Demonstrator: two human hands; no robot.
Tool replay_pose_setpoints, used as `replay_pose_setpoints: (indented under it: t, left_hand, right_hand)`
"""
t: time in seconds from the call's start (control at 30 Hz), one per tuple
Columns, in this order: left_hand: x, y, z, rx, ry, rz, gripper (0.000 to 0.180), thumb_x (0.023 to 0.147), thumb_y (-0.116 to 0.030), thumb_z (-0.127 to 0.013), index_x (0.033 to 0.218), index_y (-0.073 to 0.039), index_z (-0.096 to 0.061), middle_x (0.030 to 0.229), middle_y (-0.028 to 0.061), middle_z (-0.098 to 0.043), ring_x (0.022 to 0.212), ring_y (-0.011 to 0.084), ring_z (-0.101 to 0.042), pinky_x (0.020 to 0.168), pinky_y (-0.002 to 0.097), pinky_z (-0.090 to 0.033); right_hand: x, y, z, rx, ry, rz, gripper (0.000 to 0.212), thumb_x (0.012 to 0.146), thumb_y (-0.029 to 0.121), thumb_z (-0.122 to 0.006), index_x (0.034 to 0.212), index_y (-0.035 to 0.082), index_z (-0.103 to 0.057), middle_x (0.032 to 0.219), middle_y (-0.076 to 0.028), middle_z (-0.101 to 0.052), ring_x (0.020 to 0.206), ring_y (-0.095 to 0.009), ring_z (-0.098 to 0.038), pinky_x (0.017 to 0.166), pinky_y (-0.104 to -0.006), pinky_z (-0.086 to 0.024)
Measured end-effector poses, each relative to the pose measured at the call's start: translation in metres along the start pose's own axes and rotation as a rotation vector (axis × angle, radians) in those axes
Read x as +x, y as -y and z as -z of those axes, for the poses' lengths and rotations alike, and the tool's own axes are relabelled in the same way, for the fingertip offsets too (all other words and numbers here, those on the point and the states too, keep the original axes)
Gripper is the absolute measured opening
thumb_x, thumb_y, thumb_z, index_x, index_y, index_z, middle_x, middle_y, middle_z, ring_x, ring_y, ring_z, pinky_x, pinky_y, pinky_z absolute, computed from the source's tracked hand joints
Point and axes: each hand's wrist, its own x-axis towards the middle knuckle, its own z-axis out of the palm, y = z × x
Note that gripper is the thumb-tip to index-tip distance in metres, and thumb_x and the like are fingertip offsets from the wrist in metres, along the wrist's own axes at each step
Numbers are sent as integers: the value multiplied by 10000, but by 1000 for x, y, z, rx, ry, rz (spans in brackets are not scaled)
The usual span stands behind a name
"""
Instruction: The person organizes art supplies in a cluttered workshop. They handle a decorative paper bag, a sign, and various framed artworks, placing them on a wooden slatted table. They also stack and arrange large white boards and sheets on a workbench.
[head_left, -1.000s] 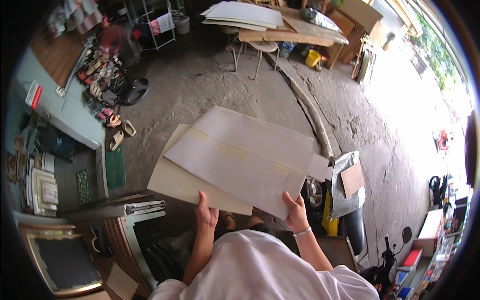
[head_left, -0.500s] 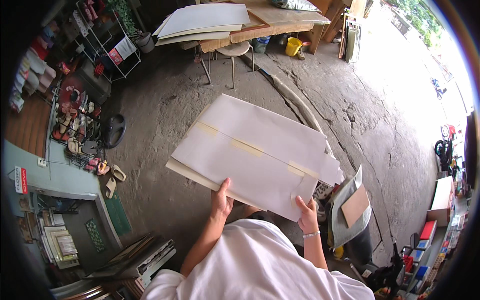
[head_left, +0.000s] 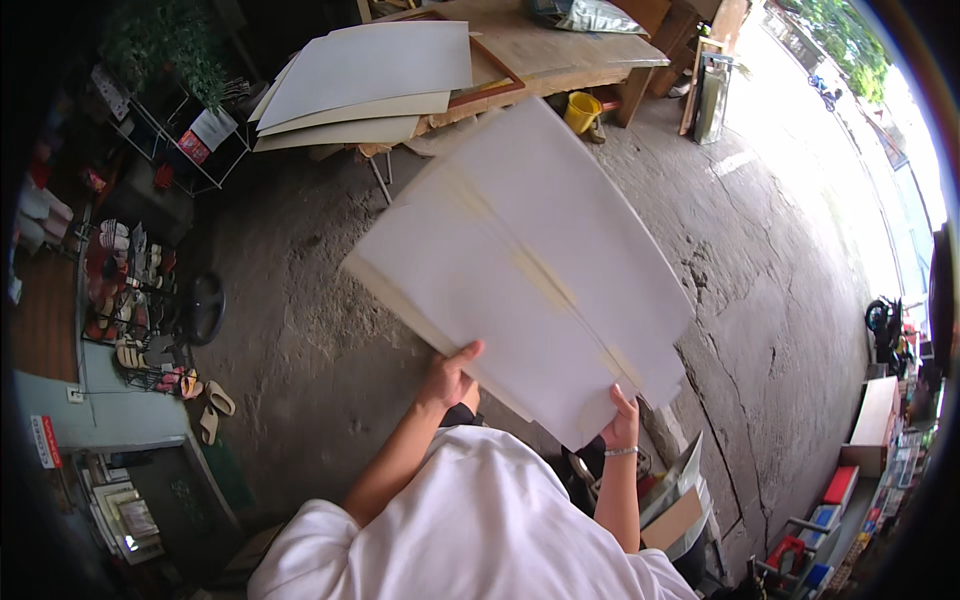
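Note:
Out in front of me I hold a stack of large white cardboard sheets, tilted, with pale yellow tape strips along a seam on the top one. My left hand grips the near left edge, thumb on top. At the near right corner my right hand, a bracelet at its wrist, pinches the sheets the same way. The fingers of both hands are hidden underneath. Farther off, more large white sheets lie piled on a wooden table, beside a brown wooden frame.
A yellow bucket stands under the table. To the left are a shoe rack, a black steering wheel and beige sandals. Cracked concrete floor stretches right, toward shelves with boxes.
Still held in both hands, the sheets have risen and turned, their far corner now overlapping the table's front edge. My view has shifted, with the table lower in the picture.

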Motion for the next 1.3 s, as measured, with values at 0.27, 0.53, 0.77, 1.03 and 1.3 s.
replay_pose_setpoints:
  t: [0.27,0.53,0.77,1.03,1.3]
  left_hand:
    - [240,-15,-64,68,119,346,404,893,-101,-699,1263,-31,-553,1177,88,-630,1128,200,-599,998,376,-497]
    - [424,-28,-136,117,229,436,448,892,-140,-660,1292,-25,-495,1184,95,-598,1082,197,-604,946,363,-512]
    - [612,-30,-149,91,172,336,425,865,-156,-581,1256,-8,-504,1120,106,-599,1014,211,-617,895,377,-528]
    - [802,-74,-190,-24,71,243,440,856,-234,-568,1227,1,-550,1141,122,-636,991,238,-646,902,383,-527]
    - [1014,-106,-250,78,160,151,568,974,-553,-520,1269,-71,-562,1167,72,-630,1134,189,-573,982,346,-441]
  right_hand:
    - [112,52,-39,73,-170,212,337,914,83,-599,1235,-19,-584,1156,-117,-678,1027,-263,-680,881,-420,-571]
    - [232,95,-73,290,-156,285,310,936,97,-577,1223,-19,-594,1150,-133,-678,1047,-280,-670,913,-438,-547]
    - [420,169,-132,157,-130,216,351,918,70,-588,1258,-12,-561,1179,-117,-666,1081,-265,-656,938,-427,-543]
    - [642,274,-193,9,-74,167,310,858,-9,-675,1158,16,-598,981,-70,-671,897,-215,-682,764,-372,-596]
    - [769,343,-195,134,-147,308,198,863,-11,-655,1060,-13,-644,957,-82,-686,882,-210,-697,761,-368,-606]
